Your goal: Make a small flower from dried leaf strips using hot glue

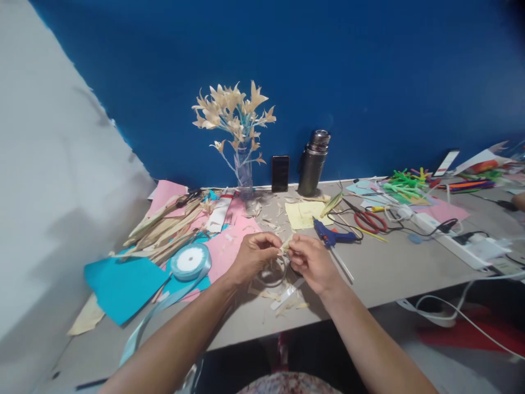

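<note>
My left hand (257, 256) and my right hand (314, 264) meet over the front middle of the table, fingertips pinched together. Between them is a small pale yellowish piece (286, 244) that looks like dried husk; the fingers partly cover it. Below the hands lies a round ring-like object (274, 278), partly hidden, among pale scraps. A clear strip (284, 298) lies nearer the edge. Just right of my right hand rest a blue glue gun (334, 234) and a glue stick (343, 266).
Left are dried husks (164, 227), a ribbon spool (191, 261), blue paper (125, 284) and pink paper (221, 249). Behind stand a vase of husk flowers (245, 175), a phone (280, 173) and a flask (314, 164). Right are red-handled scissors (371, 221) and a power strip (451, 241) with cables.
</note>
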Demonstrator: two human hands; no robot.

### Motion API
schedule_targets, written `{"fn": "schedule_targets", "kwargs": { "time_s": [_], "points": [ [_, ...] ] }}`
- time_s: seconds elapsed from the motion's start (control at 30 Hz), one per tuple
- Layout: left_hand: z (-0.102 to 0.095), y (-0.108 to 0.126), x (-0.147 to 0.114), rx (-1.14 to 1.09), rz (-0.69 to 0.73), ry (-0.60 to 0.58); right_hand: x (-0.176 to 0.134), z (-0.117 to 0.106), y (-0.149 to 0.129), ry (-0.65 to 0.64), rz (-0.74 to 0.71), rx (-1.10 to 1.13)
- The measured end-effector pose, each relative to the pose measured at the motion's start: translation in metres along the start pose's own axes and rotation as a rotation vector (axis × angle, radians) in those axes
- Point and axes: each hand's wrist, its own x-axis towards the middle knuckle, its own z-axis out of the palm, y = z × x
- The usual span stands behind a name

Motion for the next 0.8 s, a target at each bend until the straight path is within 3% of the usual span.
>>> {"fn": "schedule_targets", "kwargs": {
  "time_s": [0.23,0.37,0.5,0.63,0.73,0.8],
  "points": [
    [-0.001,-0.006,0.003,-0.056,-0.060,0.071,-0.003,-0.009,0.002,0.104,-0.195,-0.177],
    [-0.003,-0.009,0.005,-0.049,-0.073,0.047,-0.003,-0.011,0.002,0.025,-0.301,-0.316],
    [-0.005,-0.009,0.006,-0.059,-0.076,0.003,-0.001,-0.003,0.001,0.008,-0.225,-0.357],
    [-0.006,-0.007,0.006,-0.052,-0.111,-0.036,0.003,0.001,0.004,0.017,-0.110,-0.190],
    [-0.004,-0.007,0.007,-0.119,-0.159,0.014,0.006,-0.003,0.003,0.030,-0.047,-0.053],
    [-0.003,-0.008,0.007,-0.183,-0.181,0.066,0.008,-0.010,-0.003,0.092,-0.083,-0.051]
  ]
}}
